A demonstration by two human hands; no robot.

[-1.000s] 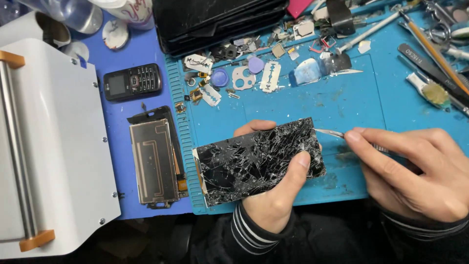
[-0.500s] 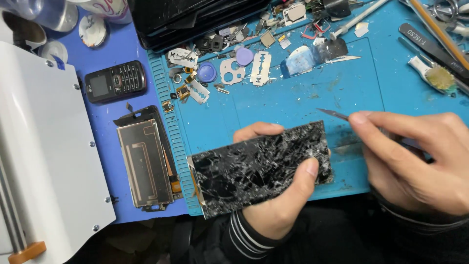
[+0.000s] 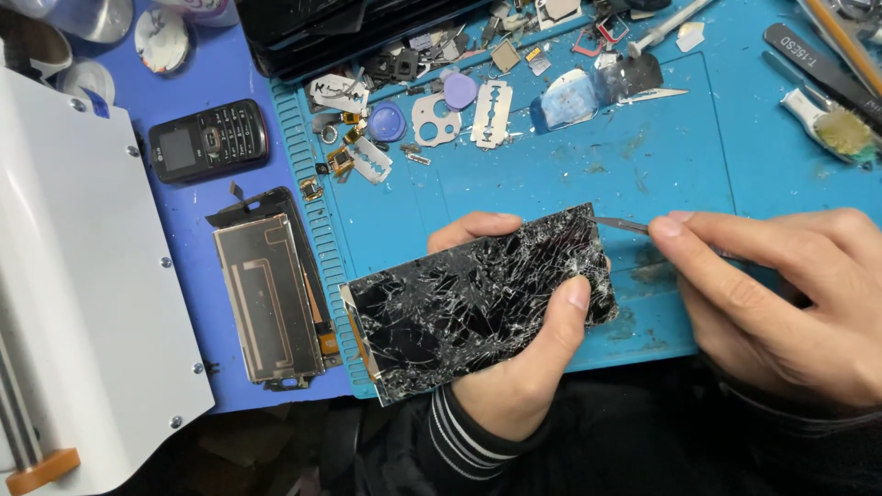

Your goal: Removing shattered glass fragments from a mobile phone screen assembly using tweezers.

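My left hand [image 3: 514, 367] grips a phone screen with badly shattered black glass [image 3: 459, 308], thumb over its front edge and fingers curled behind its far edge. It is held tilted above the blue work mat [image 3: 570, 174]. My right hand [image 3: 781, 294] pinches thin metal tweezers [image 3: 620, 223], whose tip touches the upper right corner of the cracked screen.
A removed display panel [image 3: 271, 294] lies face down left of the mat. A small black keypad phone [image 3: 209, 140] sits above it. A white machine [image 3: 73, 276] fills the left side. Razor blades [image 3: 491, 112], picks, small parts and tools are scattered along the mat's far edge.
The tweezers' tip has dropped back to the screen's upper right corner after being lifted away half a second ago. The view has shifted slightly; the left hand keeps its grip.
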